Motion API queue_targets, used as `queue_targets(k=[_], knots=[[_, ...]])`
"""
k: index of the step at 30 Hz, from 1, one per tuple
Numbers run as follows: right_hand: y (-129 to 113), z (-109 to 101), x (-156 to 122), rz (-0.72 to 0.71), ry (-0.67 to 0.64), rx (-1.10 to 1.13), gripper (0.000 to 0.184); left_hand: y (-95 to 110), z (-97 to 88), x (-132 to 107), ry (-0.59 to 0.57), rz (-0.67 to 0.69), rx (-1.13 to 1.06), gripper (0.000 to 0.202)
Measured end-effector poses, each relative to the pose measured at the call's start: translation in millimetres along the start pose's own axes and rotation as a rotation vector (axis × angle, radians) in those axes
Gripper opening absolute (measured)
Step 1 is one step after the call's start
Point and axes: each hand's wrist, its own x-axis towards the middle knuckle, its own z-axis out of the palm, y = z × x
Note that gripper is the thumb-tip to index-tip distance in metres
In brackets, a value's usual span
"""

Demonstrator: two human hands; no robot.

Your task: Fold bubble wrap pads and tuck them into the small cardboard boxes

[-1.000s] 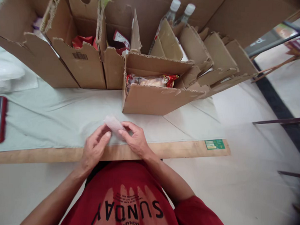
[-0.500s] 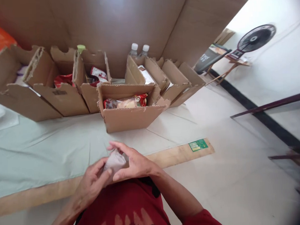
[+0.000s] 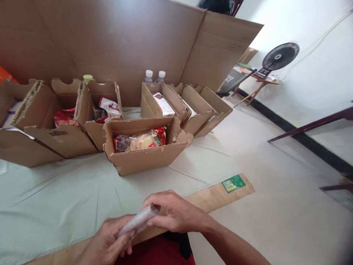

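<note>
Both of my hands hold a small clear plastic bag [image 3: 139, 222] low in the view, over the near edge of the cardboard sheet. My left hand [image 3: 106, 243] grips its lower end with curled fingers. My right hand [image 3: 175, 213] pinches the upper end between thumb and fingers. The bag looks rolled or folded into a narrow strip. Just beyond my hands stands an open cardboard box [image 3: 145, 158] with a red-and-clear snack packet [image 3: 140, 140] inside.
Several more open cardboard boxes [image 3: 63, 140] hold red packets; two bottles [image 3: 154, 77] stand behind folded dividers [image 3: 190, 109]. A tall cardboard wall [image 3: 118, 41] backs them. A pale sheet [image 3: 51, 198] covers the surface. A fan [image 3: 279, 56] stands far right.
The camera has tilted up and the boxes appear farther away. My hands have drawn the bag closer to my body and flattened it into a narrow strip.
</note>
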Motion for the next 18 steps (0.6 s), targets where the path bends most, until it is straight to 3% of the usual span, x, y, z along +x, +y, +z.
queue_targets(k=[2,4,7,9,10,12,14,16,18], knots=[[-8.5,-17.7,-3.2,-0.047,-0.027,-0.082,0.014,8.8,-11.1,-0.9,-0.016,0.073,0.127,0.038],[-20.6,-42.9,-9.3,-0.102,-0.021,-0.122,0.009,22.8,-27.9,-3.6,0.093,0.262,0.304,0.036],[-38.2,-89.0,-24.0,-0.154,0.112,-0.124,0.006,51.3,-57.9,-1.9,0.484,0.555,0.597,0.066],[-45.7,-118.7,-33.6,-0.176,0.345,-0.164,0.007,70.0,-75.3,9.5,0.738,0.593,0.787,0.079],[-48.2,-132.0,-36.9,-0.186,0.489,-0.204,0.009,77.3,-81.9,18.2,0.812,0.574,0.865,0.082],[-52.4,-155.3,-38.3,-0.197,0.755,-0.328,0.014,85.8,-90.1,38.4,0.822,0.582,0.948,0.081],[-58.0,-174.7,-31.7,-0.196,0.846,-0.514,0.015,86.1,-91.7,55.6,0.704,0.647,0.953,0.077],[-65.4,-190.2,-17.1,-0.178,0.688,-0.706,0.012,81.6,-89.2,64.9,0.606,0.699,0.923,0.081],[-71.7,-199.9,3.5,-0.165,0.409,-0.835,0.015,76.6,-86.3,66.9,0.595,0.695,0.903,0.087]])
